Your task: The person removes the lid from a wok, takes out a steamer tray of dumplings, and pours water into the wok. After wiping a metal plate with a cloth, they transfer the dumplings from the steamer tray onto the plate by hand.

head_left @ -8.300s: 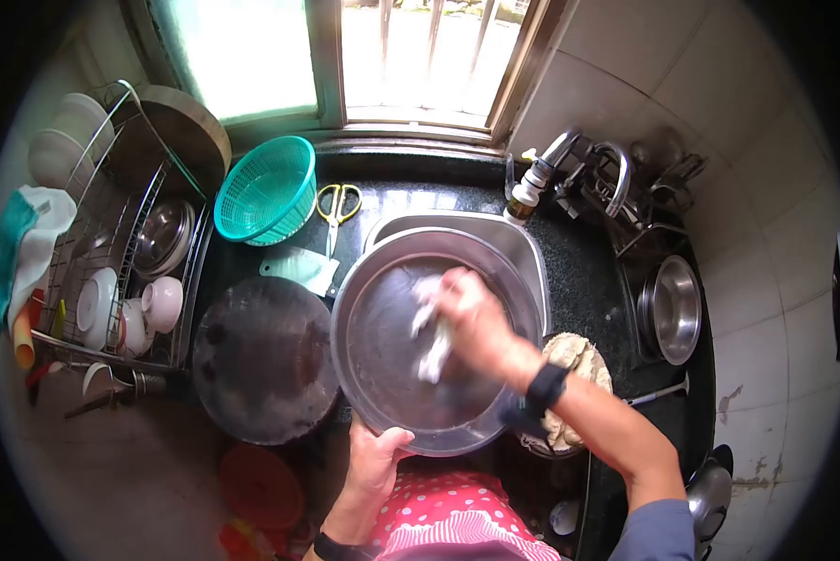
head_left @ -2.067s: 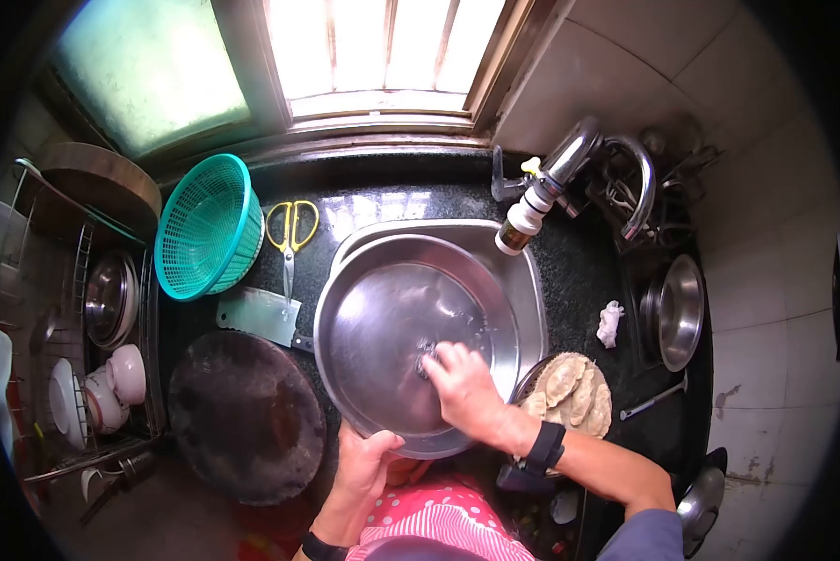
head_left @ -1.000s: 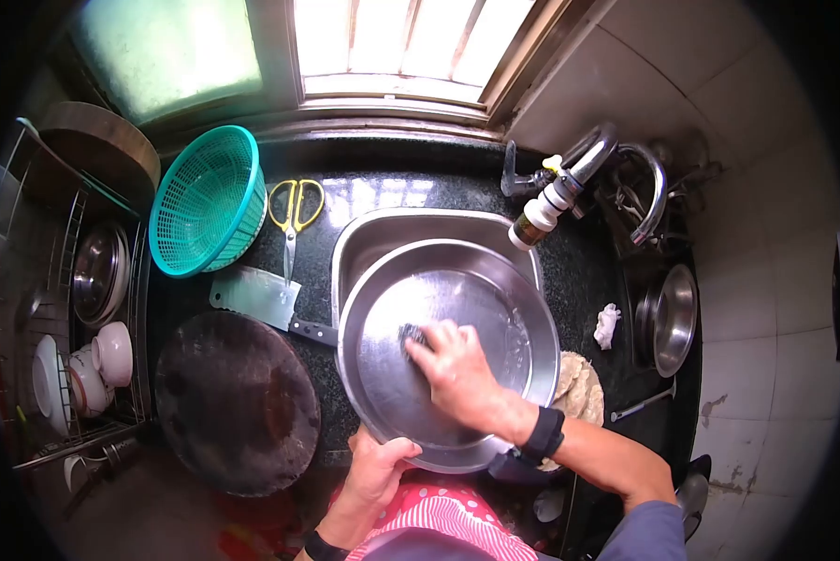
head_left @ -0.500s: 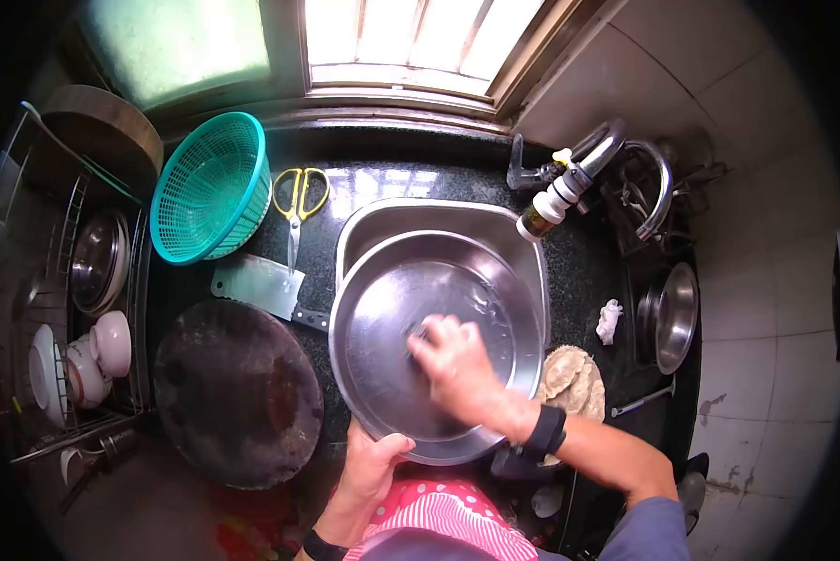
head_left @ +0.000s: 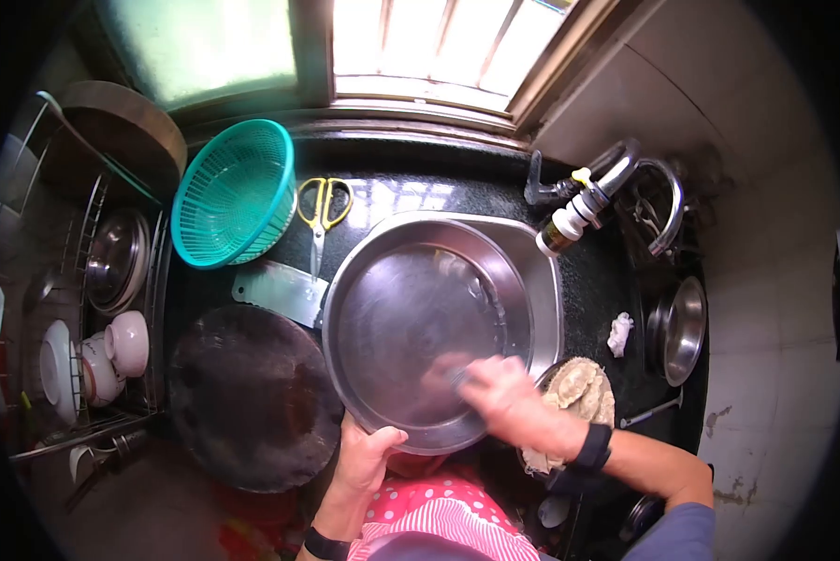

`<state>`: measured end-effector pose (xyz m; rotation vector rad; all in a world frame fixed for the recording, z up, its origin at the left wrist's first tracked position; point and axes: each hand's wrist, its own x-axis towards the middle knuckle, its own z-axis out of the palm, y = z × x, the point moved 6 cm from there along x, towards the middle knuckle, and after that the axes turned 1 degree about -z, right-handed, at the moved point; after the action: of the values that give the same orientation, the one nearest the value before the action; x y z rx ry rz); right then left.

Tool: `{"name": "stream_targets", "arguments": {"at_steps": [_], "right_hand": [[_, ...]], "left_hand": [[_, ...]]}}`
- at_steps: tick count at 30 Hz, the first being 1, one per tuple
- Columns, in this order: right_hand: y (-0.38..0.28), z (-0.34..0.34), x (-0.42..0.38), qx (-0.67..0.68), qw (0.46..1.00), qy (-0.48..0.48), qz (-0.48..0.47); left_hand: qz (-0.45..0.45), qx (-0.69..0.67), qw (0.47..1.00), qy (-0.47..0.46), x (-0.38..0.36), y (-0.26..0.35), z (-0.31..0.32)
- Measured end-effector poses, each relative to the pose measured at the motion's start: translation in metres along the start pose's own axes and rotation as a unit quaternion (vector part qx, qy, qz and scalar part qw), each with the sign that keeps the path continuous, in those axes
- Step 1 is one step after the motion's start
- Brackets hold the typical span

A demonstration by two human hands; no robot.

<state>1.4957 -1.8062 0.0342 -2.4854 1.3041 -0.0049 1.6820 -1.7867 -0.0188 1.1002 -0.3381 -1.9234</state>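
We have a wide, round steel basin (head_left: 392,327) tilted over the sink (head_left: 548,309), close to the near edge of the dark, speckled stone worktop (head_left: 584,280). Our left hand (head_left: 364,460) clasps its near rim, thumb laid over the smooth lip, the other fingers mostly hidden. Our right hand (head_left: 515,397), blurred, pinches a small greyish pad (head_left: 458,377) low inside the basin, whose brushed floor carries wet streaks. Just beside the basin, to its left, we see a round, dark, mottled board (head_left: 256,397) at the near edge; beyond it lie a flat-bladed cleaver (head_left: 284,292) and yellow-handled scissors (head_left: 325,208). A latticed green plastic basket (head_left: 233,192) leans toward the far left corner. Under our right wrist sit pale, doughy pieces (head_left: 579,393), and farther right a crumpled white wad (head_left: 620,335) and a shiny steel bowl (head_left: 685,332), near the right edge.
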Motion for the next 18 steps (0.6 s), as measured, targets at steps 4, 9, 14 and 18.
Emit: {"name": "stream_targets", "arguments": {"at_steps": [4, 9, 14, 18], "right_hand": [[0.065, -0.02, 0.05, -0.061, 0.977, 0.164, 0.122], [0.027, -0.029, 0.131, 0.037, 0.969, 0.228, 0.084], [-0.072, -0.004, 0.113, 0.141, 0.978, 0.116, -0.1], [-0.069, -0.008, 0.066, 0.239, 0.963, -0.006, -0.128]], "left_hand": [[-0.023, 0.007, 1.0, -0.003, -0.004, 0.01, 0.0], [-0.106, 0.0, 0.993, -0.06, -0.009, -0.005, 0.002], [-0.086, -0.035, 0.995, -0.023, -0.007, 0.005, -0.002], [-0.045, -0.042, 0.998, -0.016, -0.002, 0.026, -0.015]]}}
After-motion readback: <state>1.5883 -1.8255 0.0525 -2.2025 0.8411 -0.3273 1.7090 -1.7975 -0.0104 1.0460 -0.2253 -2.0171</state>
